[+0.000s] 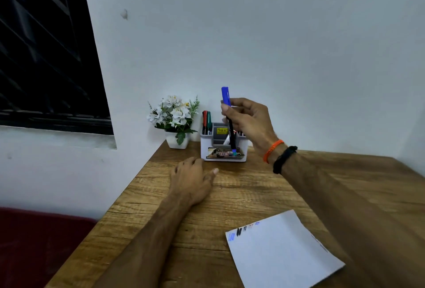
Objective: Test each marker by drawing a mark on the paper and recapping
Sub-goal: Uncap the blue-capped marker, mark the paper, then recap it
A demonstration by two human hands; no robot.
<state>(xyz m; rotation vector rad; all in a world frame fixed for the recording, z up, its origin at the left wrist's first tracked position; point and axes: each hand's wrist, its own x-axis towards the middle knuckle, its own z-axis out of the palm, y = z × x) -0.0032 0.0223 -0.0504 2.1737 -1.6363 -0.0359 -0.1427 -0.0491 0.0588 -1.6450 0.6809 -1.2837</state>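
Bare bench [264,193] lies open between the organiser [224,149] and the paper [282,251]. The wall closes off the organiser's back, the flower pot [177,142] stands just beside its left, and the left hand [192,179] rests before its front-left corner.
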